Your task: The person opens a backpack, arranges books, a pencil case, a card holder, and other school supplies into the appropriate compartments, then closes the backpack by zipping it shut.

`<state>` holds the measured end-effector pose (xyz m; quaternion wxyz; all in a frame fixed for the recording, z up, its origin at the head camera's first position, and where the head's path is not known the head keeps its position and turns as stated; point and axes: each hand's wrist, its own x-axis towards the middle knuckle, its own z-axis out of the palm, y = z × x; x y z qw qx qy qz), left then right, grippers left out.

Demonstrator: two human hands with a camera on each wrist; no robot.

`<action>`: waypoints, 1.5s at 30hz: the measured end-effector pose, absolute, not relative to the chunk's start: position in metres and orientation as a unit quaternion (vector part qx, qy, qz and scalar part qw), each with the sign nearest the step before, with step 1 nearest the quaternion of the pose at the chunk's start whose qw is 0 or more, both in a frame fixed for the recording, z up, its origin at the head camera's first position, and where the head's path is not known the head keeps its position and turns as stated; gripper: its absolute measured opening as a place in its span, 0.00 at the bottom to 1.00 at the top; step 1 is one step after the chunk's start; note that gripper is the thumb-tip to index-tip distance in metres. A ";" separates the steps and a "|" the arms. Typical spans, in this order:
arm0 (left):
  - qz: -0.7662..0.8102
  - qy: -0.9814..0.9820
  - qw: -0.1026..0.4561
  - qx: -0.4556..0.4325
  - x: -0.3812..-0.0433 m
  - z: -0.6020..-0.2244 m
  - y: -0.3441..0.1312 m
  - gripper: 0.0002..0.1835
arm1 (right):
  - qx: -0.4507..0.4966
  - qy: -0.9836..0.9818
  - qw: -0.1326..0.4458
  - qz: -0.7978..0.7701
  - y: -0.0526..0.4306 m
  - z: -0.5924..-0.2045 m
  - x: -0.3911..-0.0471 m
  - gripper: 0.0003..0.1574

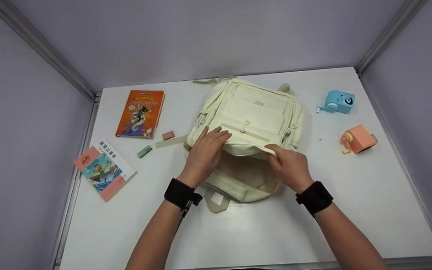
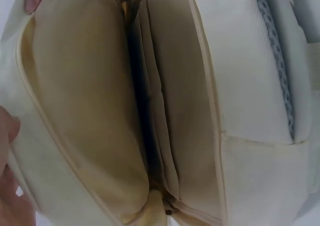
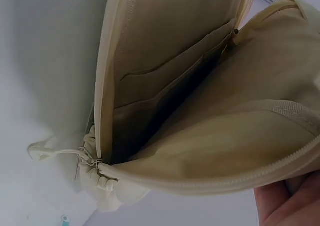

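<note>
A cream backpack (image 1: pixel 255 112) lies on the table with its main compartment unzipped and its mouth toward me. My left hand (image 1: pixel 207 155) rests on the front panel, near the lifted edge of the mouth, its fingers extended. At the right side of the mouth, my right hand (image 1: pixel 291 165) pinches the panel's edge between thumb and fingers. The beige lining (image 2: pixel 85 101) and an inner pocket (image 2: pixel 160 101) show in the left wrist view. A zipper pull (image 3: pixel 87 156) hangs at the corner of the opening in the right wrist view.
On the left lie an orange book (image 1: pixel 141 114), a pink-and-white book (image 1: pixel 105 168), a pink eraser-like block (image 1: pixel 168 135) and a green one (image 1: pixel 144 151). A blue crank pencil sharpener (image 1: pixel 339 101) and a coral one (image 1: pixel 360 139) are at the right. Walls enclose the white table (image 1: pixel 261 240).
</note>
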<state>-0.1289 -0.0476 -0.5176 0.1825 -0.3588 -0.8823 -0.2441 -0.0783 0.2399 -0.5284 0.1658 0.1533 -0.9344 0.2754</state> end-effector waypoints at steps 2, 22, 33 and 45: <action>-0.285 -0.880 0.179 -0.337 -0.125 -0.521 -0.055 0.23 | 0.139 -0.935 0.169 0.278 0.239 -0.528 -0.079 0.12; -0.197 -0.963 -0.052 0.176 -0.122 -0.604 -0.236 0.43 | 0.109 -0.941 0.145 0.284 0.243 -0.526 -0.076 0.12; -0.165 -0.961 -0.102 0.197 -0.110 -0.618 -0.238 0.42 | 0.109 -0.943 0.132 0.285 0.241 -0.526 -0.076 0.12; -0.143 -0.971 -0.117 0.154 -0.077 -0.611 -0.226 0.46 | 0.124 -0.939 0.139 0.290 0.233 -0.526 -0.078 0.12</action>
